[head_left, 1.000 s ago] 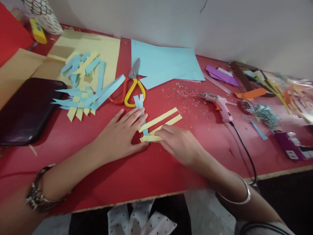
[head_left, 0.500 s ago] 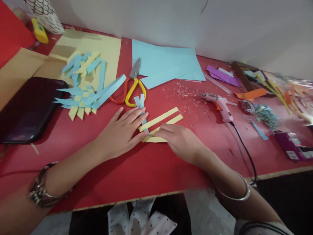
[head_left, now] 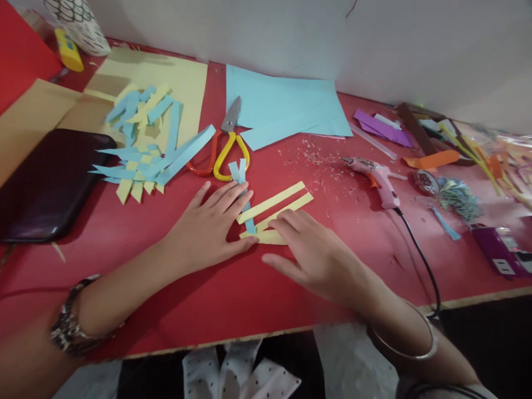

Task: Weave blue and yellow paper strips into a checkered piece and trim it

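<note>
My left hand (head_left: pixel 203 227) lies flat with its fingers stretched over a blue paper strip (head_left: pixel 250 224), whose split top end pokes out past the fingertips. Its thumb rests by the lower end of the strip. Several yellow paper strips (head_left: pixel 274 201) cross the blue one and reach out to the right. Over the lowest yellow strips is my right hand (head_left: pixel 320 249), thumb and fingers apart; its fingers partly cover the strips, and whether they touch is unclear. Just beyond my left fingers are scissors (head_left: pixel 225 152) with red and yellow handles.
A woven blue and yellow paper piece (head_left: pixel 143 166) and loose strips (head_left: pixel 143 108) lie at left, near a black phone-like object (head_left: pixel 54 185). Blue sheets (head_left: pixel 286 105) are at the back. A pink glue gun (head_left: pixel 376 180) with its cord lies right, amid scraps and a purple box (head_left: pixel 494 249).
My right hand has let go of the lowest yellow strip; its thumb has moved down and away from the fingers. The left thumb has shifted slightly down and right along the strips.
</note>
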### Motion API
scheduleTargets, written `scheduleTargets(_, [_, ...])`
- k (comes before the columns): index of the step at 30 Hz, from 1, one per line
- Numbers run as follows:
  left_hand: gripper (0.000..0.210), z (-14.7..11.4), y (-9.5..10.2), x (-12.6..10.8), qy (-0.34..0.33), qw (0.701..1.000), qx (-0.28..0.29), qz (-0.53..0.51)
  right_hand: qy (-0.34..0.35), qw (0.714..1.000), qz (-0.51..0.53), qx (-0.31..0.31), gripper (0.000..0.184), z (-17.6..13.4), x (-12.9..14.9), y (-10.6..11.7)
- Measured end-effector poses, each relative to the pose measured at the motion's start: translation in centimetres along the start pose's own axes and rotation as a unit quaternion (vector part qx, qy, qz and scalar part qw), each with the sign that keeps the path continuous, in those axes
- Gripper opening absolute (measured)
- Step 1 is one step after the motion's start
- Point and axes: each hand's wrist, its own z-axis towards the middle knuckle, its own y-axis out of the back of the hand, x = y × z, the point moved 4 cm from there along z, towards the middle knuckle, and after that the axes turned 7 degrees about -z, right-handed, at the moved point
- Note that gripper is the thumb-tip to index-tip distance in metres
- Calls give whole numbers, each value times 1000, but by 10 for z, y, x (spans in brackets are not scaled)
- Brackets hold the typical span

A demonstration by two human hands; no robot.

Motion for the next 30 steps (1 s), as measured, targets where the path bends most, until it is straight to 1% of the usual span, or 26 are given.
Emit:
scheduleTargets(2, [68, 0, 0, 0, -3, 1000, 1, 0, -15, 1000, -20, -3, 23, 2, -1, -3])
scheduleTargets(4, [66, -1, 0, 1, -8, 1000, 4, 3, -21, 999, -32, -3, 16, 5, -3, -6])
scheduleTargets(10, [61, -2, 0, 2, -8, 1000, 9, 3, -35, 999, -21, 0, 9, 8, -10, -12])
scheduleTargets(14, [62, -2, 1, 3, -6, 1000, 19, 5, -25, 999, -30, 0, 5, 10, -10, -12])
scheduleTargets(19, [64, -1, 2, 3, -13, 1000, 17, 7, -27, 997, -64, 25, 7, 15, -7, -11])
scheduleTargets(24, [66, -2, 1, 3, -17, 1000, 22, 11, -27, 996, -87, -12, 18, 16, -3, -9])
scheduleTargets(27, [67, -2, 1, 3, -19, 1000, 16, 15, -48, 998, -34, 12, 26, 14, -6, -12])
scheduleTargets(30, [66, -1, 1, 3, -17, 999, 20, 20, -44, 997, 54, 21, 32, 13, -9, -13])
